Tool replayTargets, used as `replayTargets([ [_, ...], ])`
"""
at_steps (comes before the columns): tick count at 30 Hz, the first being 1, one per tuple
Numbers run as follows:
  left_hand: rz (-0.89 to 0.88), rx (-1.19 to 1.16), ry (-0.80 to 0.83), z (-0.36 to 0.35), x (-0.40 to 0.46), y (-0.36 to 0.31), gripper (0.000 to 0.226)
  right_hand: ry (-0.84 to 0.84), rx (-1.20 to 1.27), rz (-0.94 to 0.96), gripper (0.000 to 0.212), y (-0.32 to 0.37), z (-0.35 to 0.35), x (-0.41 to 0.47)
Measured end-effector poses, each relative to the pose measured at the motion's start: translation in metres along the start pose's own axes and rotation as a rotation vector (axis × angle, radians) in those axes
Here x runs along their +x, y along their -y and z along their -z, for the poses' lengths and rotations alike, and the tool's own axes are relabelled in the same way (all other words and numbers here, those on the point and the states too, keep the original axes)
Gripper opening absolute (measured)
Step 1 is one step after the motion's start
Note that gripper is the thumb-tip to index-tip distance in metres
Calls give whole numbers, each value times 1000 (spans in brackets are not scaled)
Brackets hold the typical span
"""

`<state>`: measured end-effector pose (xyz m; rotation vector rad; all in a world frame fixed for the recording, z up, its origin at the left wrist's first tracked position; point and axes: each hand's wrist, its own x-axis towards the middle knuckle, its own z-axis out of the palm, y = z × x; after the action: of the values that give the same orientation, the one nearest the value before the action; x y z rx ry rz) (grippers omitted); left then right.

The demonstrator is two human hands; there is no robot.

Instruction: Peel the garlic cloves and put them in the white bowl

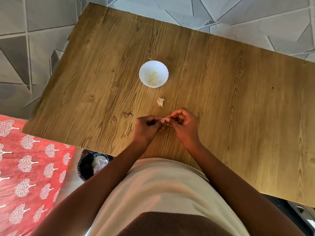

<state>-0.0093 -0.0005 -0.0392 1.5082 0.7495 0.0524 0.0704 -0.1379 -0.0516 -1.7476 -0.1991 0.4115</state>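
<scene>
The wooden tabletop (221, 82) fills most of the frame, with the white bowl (153, 64) just above centre already holding several peeled yellow cloves (154, 78), and a black bin (85, 167) with pale scraps at the lower left edge, probably placed there to catch skins. Below the bowl lies a scrap of garlic skin (160, 102), well apart from the fingers. At lower centre the left hand (147, 127) and right hand (183, 124) meet fingertip to fingertip, both pinching a small garlic clove (164, 119) between them, seemingly to pull its skin away.
</scene>
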Motion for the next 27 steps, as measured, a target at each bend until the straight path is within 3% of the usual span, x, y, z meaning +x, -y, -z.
replayTargets([
  [10,-1,17,-85,10,-2,10,4,10,-29,11,20,0,-9,5],
  [17,-259,491,-272,17,-1,19,10,80,-216,226,17,7,-31,21],
  [23,-320,591,-331,36,-5,24,13,180,-393,362,18,14,-77,45],
  [27,-279,555,-344,42,-5,22,12,219,-458,341,19,15,-91,50],
])
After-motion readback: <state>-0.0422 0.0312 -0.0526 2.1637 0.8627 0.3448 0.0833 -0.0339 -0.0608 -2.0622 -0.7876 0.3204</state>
